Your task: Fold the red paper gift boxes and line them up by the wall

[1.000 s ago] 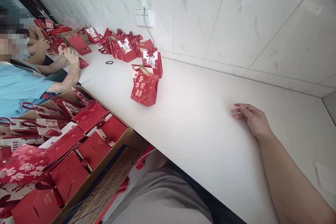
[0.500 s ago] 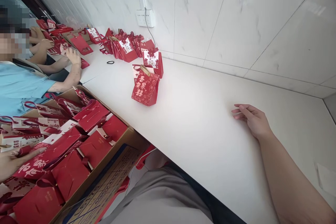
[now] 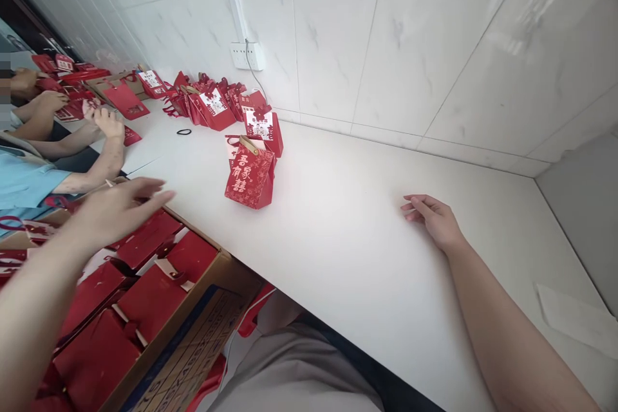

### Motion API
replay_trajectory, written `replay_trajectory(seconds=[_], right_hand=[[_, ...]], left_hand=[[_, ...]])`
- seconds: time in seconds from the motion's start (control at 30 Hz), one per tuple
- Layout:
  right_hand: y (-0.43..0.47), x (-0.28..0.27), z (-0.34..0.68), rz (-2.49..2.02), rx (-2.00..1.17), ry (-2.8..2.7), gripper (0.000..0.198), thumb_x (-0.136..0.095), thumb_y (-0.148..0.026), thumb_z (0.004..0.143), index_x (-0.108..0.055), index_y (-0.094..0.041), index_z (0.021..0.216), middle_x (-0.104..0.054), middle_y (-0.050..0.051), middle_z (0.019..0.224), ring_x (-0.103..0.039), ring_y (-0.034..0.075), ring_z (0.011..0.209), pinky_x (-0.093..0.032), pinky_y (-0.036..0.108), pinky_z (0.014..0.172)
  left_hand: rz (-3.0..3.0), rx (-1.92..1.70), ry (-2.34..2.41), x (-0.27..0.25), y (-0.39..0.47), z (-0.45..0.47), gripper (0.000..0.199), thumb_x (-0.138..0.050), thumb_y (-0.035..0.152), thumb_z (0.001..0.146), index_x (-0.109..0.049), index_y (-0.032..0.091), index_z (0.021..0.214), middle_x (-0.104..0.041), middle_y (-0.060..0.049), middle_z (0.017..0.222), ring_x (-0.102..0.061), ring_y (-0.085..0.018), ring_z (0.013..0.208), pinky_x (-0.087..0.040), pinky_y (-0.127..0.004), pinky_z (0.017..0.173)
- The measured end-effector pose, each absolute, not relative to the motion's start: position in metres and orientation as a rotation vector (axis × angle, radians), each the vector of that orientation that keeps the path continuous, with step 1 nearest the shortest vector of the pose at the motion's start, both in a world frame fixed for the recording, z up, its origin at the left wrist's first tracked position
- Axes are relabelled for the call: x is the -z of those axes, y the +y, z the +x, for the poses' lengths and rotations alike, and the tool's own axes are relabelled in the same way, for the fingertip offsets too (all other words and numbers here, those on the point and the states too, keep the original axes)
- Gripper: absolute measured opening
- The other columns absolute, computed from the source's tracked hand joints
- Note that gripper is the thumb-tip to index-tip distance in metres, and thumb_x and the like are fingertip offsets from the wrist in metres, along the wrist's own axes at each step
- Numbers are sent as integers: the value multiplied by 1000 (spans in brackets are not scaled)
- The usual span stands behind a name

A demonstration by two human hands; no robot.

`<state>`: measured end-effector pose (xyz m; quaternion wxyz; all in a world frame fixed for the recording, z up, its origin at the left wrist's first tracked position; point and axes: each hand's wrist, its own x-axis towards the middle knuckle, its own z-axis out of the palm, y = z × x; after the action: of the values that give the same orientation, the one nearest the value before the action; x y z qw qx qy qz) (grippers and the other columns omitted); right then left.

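My left hand [image 3: 123, 209] is raised over the cardboard box of red gift bags, its fingers stretched out and nothing in them. Below it, several red gift bags [image 3: 152, 296] with ribbon handles are packed side by side. On the white table [image 3: 338, 238], my right hand [image 3: 432, 215] rests on its side with fingers loosely curved and apart, holding nothing. Between my hands stands a red gift bag [image 3: 250, 177] with pale lettering and a tan strap. Just behind it is another red gift bag [image 3: 263, 129] with a white printed label.
The open cardboard box [image 3: 193, 328] stands against the table's near edge. A row of red bags [image 3: 212, 106] lines the wall below a white socket [image 3: 247, 56]. A black loop [image 3: 184, 132] lies nearby. At the far left, co-workers' hands [image 3: 109, 122] handle red pieces.
My left hand has lifted off the bags in the box and moved up and right toward the table. My right hand stays on the table. The view has shifted to the right.
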<state>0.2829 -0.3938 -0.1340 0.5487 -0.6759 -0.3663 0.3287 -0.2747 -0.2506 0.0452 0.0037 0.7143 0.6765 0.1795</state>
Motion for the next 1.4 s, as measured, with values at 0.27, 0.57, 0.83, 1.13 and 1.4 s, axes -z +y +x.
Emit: replay_trajectory(seconds=[0.27,0.57,0.83,1.13,1.4], right_hand=[[-391,131,280,-1563,-784,-882,35,-62,-53,86,-68,-22,101,-70,5,93,-62,12,67,-53,34,84],[-385,131,283,-1533,-804,-902,42,-61,-58,84,-67,-21,103,-70,7,94,-62,13,66,-53,34,80],[-387,131,282,-1525,-786,-913,46,-61,-61,83,-67,-19,103,-70,8,95,-63,14,69,-52,36,82],[-385,129,281,-1517,-799,-932,46,-59,-61,85,-67,-20,102,-69,7,96,-61,13,66,-51,35,81],[-388,123,276,-1556,-742,-994,47,-54,-62,87,-66,-22,107,-70,7,100,-60,13,65,-50,37,84]], left_hand=[[2154,-111,2019,0,-201,-150,136,-57,87,57,1,12,155,-40,-32,141,-53,-49,120,-45,-56,95],[2316,-375,1509,48,-220,-126,128,-62,69,73,28,20,149,-16,-28,157,-38,-42,138,-40,-55,107],[2607,-115,570,58,-235,-92,76,-48,33,91,-9,26,156,-30,-9,158,-42,-27,139,-38,-40,114],[2884,-129,717,40,-230,-114,40,-41,35,94,-55,32,131,-53,-2,141,-53,-23,127,-44,-38,107],[2110,-1281,1298,29,-177,-153,70,-73,46,74,-43,22,133,-48,-12,139,-49,-26,130,-46,-42,107]])
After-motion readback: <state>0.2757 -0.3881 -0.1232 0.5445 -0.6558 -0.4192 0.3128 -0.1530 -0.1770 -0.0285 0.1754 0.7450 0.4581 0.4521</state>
